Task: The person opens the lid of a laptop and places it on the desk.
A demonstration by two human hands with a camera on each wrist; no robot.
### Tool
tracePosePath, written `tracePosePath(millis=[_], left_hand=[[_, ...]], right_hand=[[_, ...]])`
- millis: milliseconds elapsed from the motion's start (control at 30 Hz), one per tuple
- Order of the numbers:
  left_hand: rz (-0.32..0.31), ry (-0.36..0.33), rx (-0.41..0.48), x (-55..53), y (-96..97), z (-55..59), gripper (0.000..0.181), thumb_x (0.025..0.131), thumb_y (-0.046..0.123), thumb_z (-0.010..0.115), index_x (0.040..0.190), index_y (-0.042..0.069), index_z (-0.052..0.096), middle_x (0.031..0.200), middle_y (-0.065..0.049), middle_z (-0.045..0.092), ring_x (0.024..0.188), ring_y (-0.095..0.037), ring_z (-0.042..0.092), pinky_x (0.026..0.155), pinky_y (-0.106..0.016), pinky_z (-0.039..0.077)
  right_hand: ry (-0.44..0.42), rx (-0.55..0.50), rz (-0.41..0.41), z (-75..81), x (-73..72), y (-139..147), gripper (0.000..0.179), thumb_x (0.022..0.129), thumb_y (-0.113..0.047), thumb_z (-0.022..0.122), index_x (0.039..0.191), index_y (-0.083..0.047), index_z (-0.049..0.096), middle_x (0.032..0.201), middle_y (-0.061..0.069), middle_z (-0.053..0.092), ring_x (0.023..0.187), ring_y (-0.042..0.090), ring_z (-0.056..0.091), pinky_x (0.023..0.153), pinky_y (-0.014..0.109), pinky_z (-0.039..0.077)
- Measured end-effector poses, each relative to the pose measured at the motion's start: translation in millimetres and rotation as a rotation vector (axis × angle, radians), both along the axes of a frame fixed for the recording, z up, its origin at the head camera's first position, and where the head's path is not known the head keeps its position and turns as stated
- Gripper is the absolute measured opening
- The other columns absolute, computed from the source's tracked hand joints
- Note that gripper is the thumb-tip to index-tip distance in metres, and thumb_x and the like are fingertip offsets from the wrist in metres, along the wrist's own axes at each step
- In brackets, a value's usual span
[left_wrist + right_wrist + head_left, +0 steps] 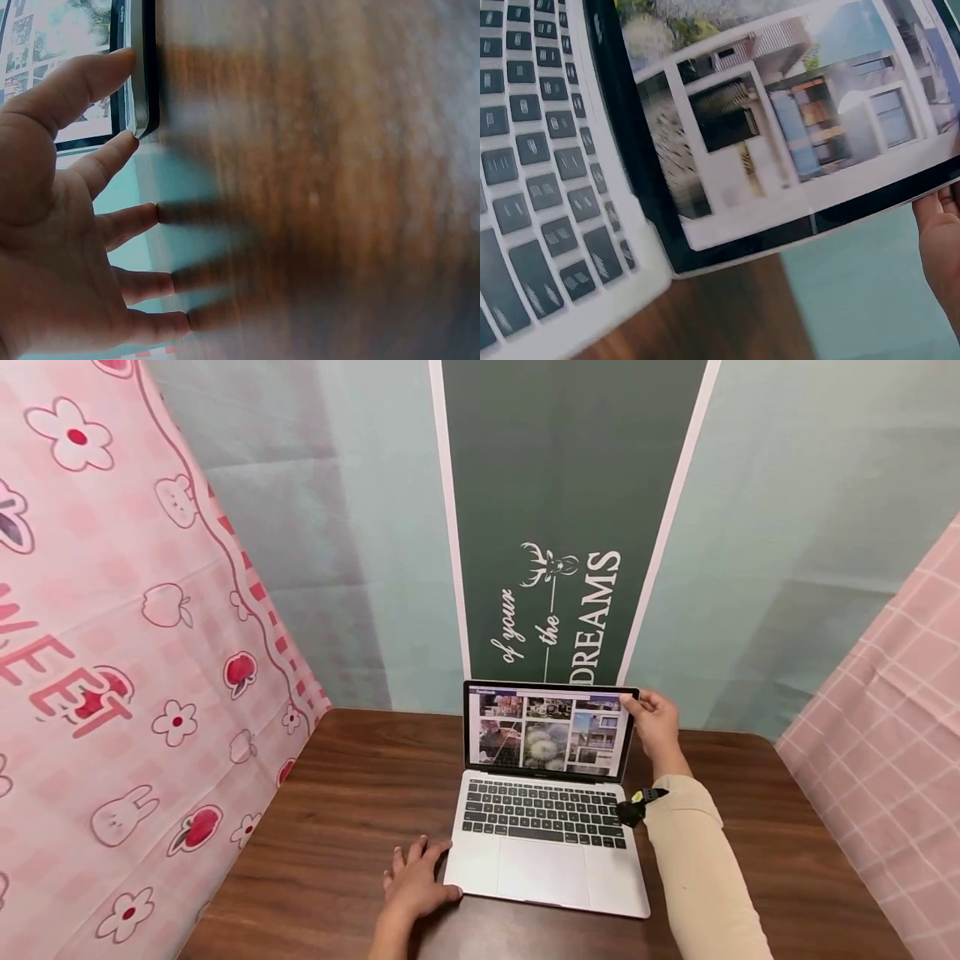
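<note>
A silver laptop (pixel 543 868) lies unfolded on the wooden table, its lit screen (pixel 547 739) tilted up and showing a page of photos. At the screen's top right corner, my right hand (pixel 656 722) pinches the edge, thumb on the front and fingers behind it. The right wrist view shows this hand (pixel 941 247) at the screen's rim, mostly cut off by the frame. Beside the laptop's front left corner rests my left hand (pixel 415 881), fingers spread. Its thumb and index finger touch the laptop's side, while the other fingertips press on the tabletop.
The brown wooden table (pixel 337 810) reaches back to a green and teal curtain (pixel 390 568) with printed lettering. Pink patterned cloths hang along the left (pixel 150 693) and right sides. A black strap device (pixel 637 806) sits on my right wrist, over the laptop's right edge.
</note>
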State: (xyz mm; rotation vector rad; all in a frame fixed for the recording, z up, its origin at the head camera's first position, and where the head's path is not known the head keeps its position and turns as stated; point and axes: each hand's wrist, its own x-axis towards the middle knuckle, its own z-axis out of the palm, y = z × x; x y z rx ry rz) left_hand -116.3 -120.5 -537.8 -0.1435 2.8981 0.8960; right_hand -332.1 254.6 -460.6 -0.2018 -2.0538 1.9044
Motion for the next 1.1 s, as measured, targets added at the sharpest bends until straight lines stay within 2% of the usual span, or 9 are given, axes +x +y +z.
tracePosePath(millis=[133, 267, 333, 533, 633, 700, 767, 900, 1100], left_hand=[[-0.011, 0.002, 0.009, 2.3, 2.8, -3.0, 0.071, 0.055, 0.034, 0.081, 0.122, 0.022, 0.06, 0.135, -0.019, 0.04, 0.123, -0.058, 0.02, 0.086, -0.075, 0.018], [-0.005, 0.002, 0.01, 4.3, 2.6, -3.7, 0.071, 0.056, 0.033, 0.08, 0.122, 0.022, 0.06, 0.135, -0.019, 0.04, 0.123, -0.059, 0.02, 0.086, -0.075, 0.018], [0.001, 0.003, 0.011, 4.4, 1.4, -2.4, 0.071, 0.055, 0.033, 0.08, 0.122, 0.022, 0.06, 0.135, -0.019, 0.04, 0.123, -0.059, 0.02, 0.086, -0.075, 0.018], [0.002, 0.004, 0.01, 1.2, -1.4, 2.3, 0.07, 0.056, 0.033, 0.08, 0.123, 0.022, 0.06, 0.136, -0.019, 0.04, 0.124, -0.058, 0.02, 0.086, -0.075, 0.017], [-0.001, 0.003, 0.01, -0.3, -1.6, 3.1, 0.07, 0.057, 0.033, 0.08, 0.123, 0.022, 0.059, 0.136, -0.019, 0.04, 0.123, -0.058, 0.019, 0.087, -0.075, 0.017], [0.001, 0.001, 0.011, -0.5, -1.6, 2.8, 0.07, 0.057, 0.033, 0.081, 0.123, 0.022, 0.059, 0.136, -0.02, 0.04, 0.124, -0.058, 0.019, 0.087, -0.075, 0.017], [-0.001, -0.002, 0.007, -0.3, -1.5, 2.3, 0.071, 0.057, 0.033, 0.081, 0.123, 0.022, 0.059, 0.136, -0.02, 0.04, 0.124, -0.058, 0.019, 0.087, -0.075, 0.017], [-0.008, -0.004, 0.005, 0.2, -1.1, 1.6, 0.071, 0.057, 0.034, 0.08, 0.124, 0.022, 0.059, 0.137, -0.019, 0.039, 0.124, -0.058, 0.019, 0.087, -0.074, 0.017], [-0.013, -0.009, 0.005, -0.4, 0.3, 0.7, 0.071, 0.057, 0.034, 0.08, 0.124, 0.022, 0.059, 0.137, -0.019, 0.039, 0.124, -0.058, 0.019, 0.087, -0.074, 0.018]], right_hand=[[-0.084, -0.143, -0.068, -15.1, 6.1, 4, 0.019, 0.083, -0.017, 0.07, 0.096, -0.005, 0.063, 0.075, -0.014, 0.06, 0.073, 0.002, 0.056, 0.065, 0.02, 0.048], [-0.116, -0.19, -0.079, -32.4, 14.1, 8, 0.009, 0.082, -0.019, 0.071, 0.089, -0.012, 0.068, 0.076, -0.013, 0.063, 0.075, 0.005, 0.06, 0.065, 0.022, 0.051], [-0.108, -0.203, -0.076, -40.4, 18.0, 7, 0.009, 0.082, -0.018, 0.071, 0.088, -0.011, 0.07, 0.076, -0.011, 0.064, 0.073, 0.008, 0.062, 0.065, 0.023, 0.052], [-0.062, -0.194, -0.058, -64.0, 24.8, 5, 0.006, 0.082, -0.016, 0.072, 0.082, -0.011, 0.069, 0.075, -0.008, 0.064, 0.07, 0.01, 0.062, 0.062, 0.022, 0.051], [-0.071, -0.159, -0.041, -72.8, 26.9, 5, 0.013, 0.082, -0.023, 0.072, 0.081, -0.011, 0.068, 0.078, -0.006, 0.063, 0.07, 0.011, 0.06, 0.064, 0.026, 0.052], [-0.101, -0.118, -0.024, -77.7, 29.6, 5, 0.023, 0.083, -0.028, 0.071, 0.087, -0.006, 0.068, 0.082, -0.002, 0.062, 0.073, 0.012, 0.06, 0.067, 0.028, 0.052], [-0.175, -0.067, -0.041, -78.3, 34.9, 3, 0.035, 0.084, -0.034, 0.068, 0.095, -0.001, 0.066, 0.086, 0.0, 0.06, 0.075, 0.013, 0.059, 0.07, 0.029, 0.052], [-0.254, -0.01, -0.045, -83.6, 41.1, 2, 0.051, 0.088, -0.038, 0.061, 0.109, 0.009, 0.059, 0.09, 0.008, 0.058, 0.075, 0.01, 0.057, 0.071, 0.028, 0.052], [-0.264, 0.024, -0.08, -84.5, 39.5, 2, 0.053, 0.088, -0.038, 0.061, 0.106, 0.012, 0.06, 0.085, 0.013, 0.059, 0.072, 0.013, 0.056, 0.069, 0.034, 0.053]])
